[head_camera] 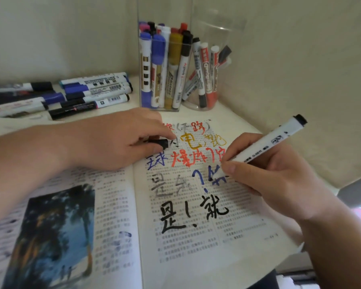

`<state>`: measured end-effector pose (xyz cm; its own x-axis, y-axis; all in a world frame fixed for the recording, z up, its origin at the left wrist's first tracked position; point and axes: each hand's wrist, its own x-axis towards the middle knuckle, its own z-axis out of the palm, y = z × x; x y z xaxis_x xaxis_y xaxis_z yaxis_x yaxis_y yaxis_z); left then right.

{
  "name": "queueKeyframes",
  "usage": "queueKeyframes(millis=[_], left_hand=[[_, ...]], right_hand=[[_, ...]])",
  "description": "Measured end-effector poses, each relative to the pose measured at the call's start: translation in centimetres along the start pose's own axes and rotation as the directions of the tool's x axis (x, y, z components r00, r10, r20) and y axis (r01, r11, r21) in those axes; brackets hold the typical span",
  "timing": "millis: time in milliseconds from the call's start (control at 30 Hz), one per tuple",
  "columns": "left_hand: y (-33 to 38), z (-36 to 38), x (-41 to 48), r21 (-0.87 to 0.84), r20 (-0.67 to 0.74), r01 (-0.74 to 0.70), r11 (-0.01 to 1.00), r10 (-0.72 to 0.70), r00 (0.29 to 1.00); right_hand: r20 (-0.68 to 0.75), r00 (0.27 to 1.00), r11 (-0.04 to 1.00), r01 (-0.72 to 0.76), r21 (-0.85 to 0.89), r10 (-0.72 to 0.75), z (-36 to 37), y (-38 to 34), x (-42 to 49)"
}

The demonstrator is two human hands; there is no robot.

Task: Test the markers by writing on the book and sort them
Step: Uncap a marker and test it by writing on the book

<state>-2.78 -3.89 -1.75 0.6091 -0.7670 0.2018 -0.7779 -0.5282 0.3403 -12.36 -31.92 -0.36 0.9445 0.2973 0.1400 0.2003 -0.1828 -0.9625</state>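
Marker (267, 142), white and cylindrical, gripped by right hand (279, 180) on the book (196, 236); left hand (121, 140) pinches seemingly a black cap (162, 143)

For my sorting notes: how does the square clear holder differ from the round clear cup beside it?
The square holder is straight-walled and packed with upright markers; the round cup is curved and holds fewer, leaning ones. The holder stands left, the cup right. Both are transparent, behind the book.
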Motion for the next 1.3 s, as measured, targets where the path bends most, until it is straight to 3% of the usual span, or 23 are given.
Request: queueKeyframes(millis=[167,300,433,533,667,1067,1300], left_hand=[[0.8,-0.3,0.0,-0.125,-0.027,0.12,0.985,-0.124,0.992],[0.8,-0.5,0.2,-0.368,-0.192,0.191,0.91,-0.275,0.942],[0.7,-0.8,0.3,-0.517,-0.177,0.229,0.825,-0.364,0.914],[0.9,-0.8,0.5,-0.509,-0.187,0.244,0.826,-0.383,0.905],[1.5,-0.7,0.7,-0.452,-0.155,0.285,0.845,-0.389,0.908],[2.0,-0.9,0.9,-0.393,-0.111,0.324,0.86,-0.394,0.912],[1.4,-0.6,1.1,-0.303,-0.102,0.338,0.891,-0.383,0.918]], right_hand=[[0.152,0.983,0.983,0.127,-0.133,-0.106,0.5,-3.6,5.0],[0.116,0.99,0.982,0.099,-0.159,-0.081,1.3,-5.6,10.1],[0.157,0.979,0.984,0.149,-0.095,-0.133,2.6,-4.8,13.0],[0.129,0.968,0.977,0.211,0.039,-0.214,3.3,-3.0,13.2],[0.145,0.942,0.95,0.311,-0.031,-0.303,3.3,-1.8,12.8],[0.19,0.96,0.931,0.252,-0.264,-0.206,3.0,-1.0,12.1],[0.285,0.952,0.898,0.215,-0.384,-0.106,3.1,-1.0,12.0]])
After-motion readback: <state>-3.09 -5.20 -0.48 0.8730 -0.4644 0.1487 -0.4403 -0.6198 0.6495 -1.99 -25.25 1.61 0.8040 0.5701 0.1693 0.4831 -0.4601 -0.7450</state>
